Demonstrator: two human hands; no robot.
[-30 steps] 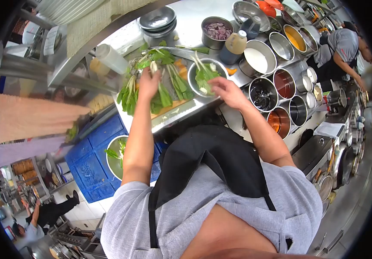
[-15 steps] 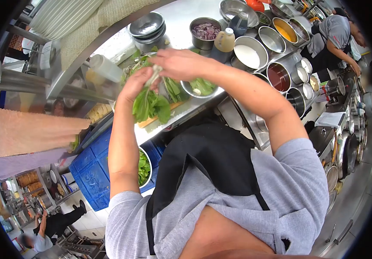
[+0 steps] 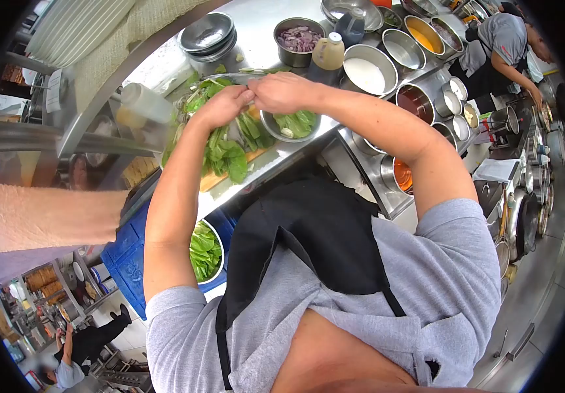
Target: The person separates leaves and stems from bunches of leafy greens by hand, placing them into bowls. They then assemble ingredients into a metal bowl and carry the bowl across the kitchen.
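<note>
My left hand (image 3: pixel 226 107) and my right hand (image 3: pixel 282 92) meet fingertip to fingertip above the counter. Both are closed in a pinch, and whatever sits between the fingers is too small or hidden to make out. Below and beside them lies a loose heap of leafy greens (image 3: pixel 228 157), partly on a wooden cutting board (image 3: pixel 211 181). To the right of the heap, partly under my right forearm, is a metal bowl (image 3: pixel 316 135) holding cut green leaves (image 3: pixel 295 122). A thin green stalk (image 3: pixel 266 70) shows just behind my right hand.
Stacked metal bowls (image 3: pixel 207 33), a pot of chopped red onion (image 3: pixel 299 38), a sauce bottle (image 3: pixel 328 52) and several filled pots stand behind. Below the counter edge are a white bucket of greens (image 3: pixel 205 252) and a blue bin (image 3: pixel 128 252). A co-worker (image 3: pixel 502 49) stands far right.
My hands have come together in a pinch, where earlier they gripped a bunch of greens by its pale root end. The view has shifted, so the counter things appear further left.
</note>
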